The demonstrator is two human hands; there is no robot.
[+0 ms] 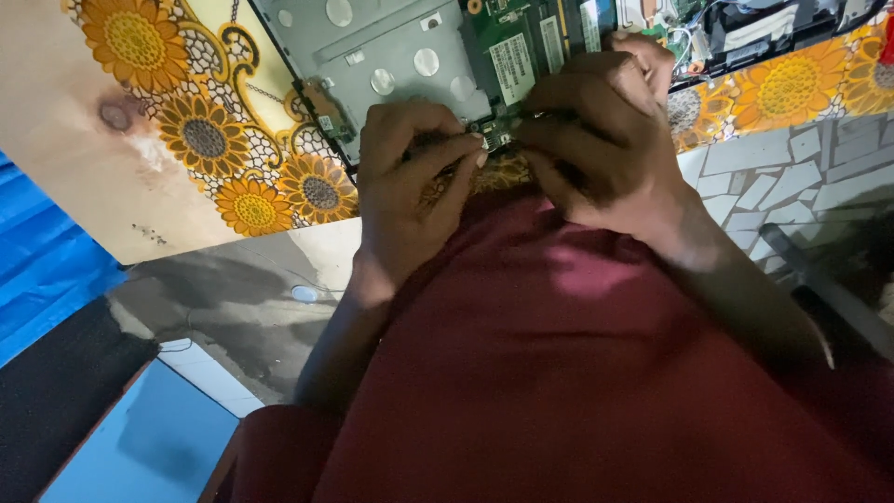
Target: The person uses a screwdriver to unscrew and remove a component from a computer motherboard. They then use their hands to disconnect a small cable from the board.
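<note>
An opened laptop (400,65) lies at the far edge of a table (140,140), on a patterned cloth (233,149). The left hand (410,186) and right hand (596,140) meet at its near edge, side by side, fingertips touching a circuit board (512,56). A tiled floor (792,177) lies to the right.

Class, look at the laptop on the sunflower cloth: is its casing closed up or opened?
Opened: the laptop shows its green circuit board and grey metal plate uncovered.
</note>
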